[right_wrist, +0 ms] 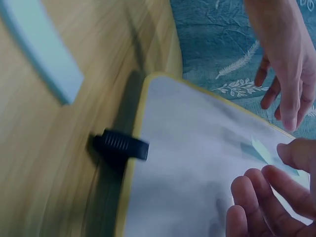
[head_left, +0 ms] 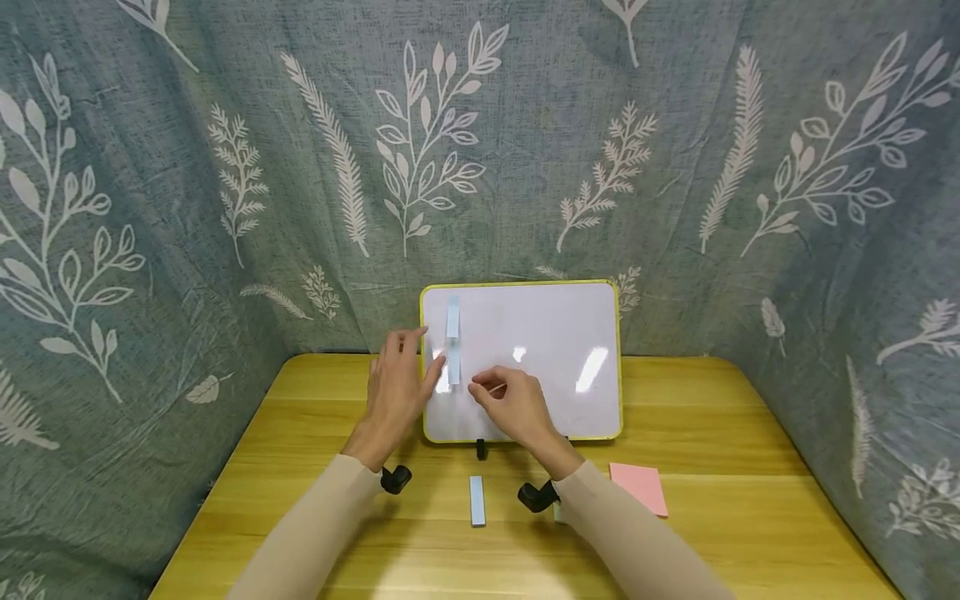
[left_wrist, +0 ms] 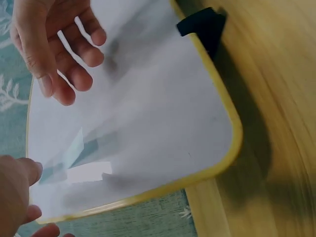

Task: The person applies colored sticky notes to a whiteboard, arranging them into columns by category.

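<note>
Two light blue paper strips, an upper one (head_left: pixel 453 317) and a lower one (head_left: pixel 453 367), stand one above the other on the left part of a whiteboard (head_left: pixel 547 333). One end of a strip (left_wrist: pixel 75 149) lifts off the board in the left wrist view. My left hand (head_left: pixel 397 379) is at the board's left edge, its thumb close beside the strips; whether it touches them is unclear. To the right of the lower strip hovers my right hand (head_left: pixel 513 404), fingers loosely bent and thumb near the index finger. I see nothing held between its fingers (right_wrist: pixel 251 195).
The yellow-framed board leans upright on black feet, one foot (head_left: pixel 481 448) showing at its lower edge. A pad of blue strips (head_left: pixel 477 502) lies on the wooden table (head_left: pixel 420 550). Further right is a pink note pad (head_left: pixel 639 488). A pale green item (head_left: pixel 558 513) is partly behind the right sleeve.
</note>
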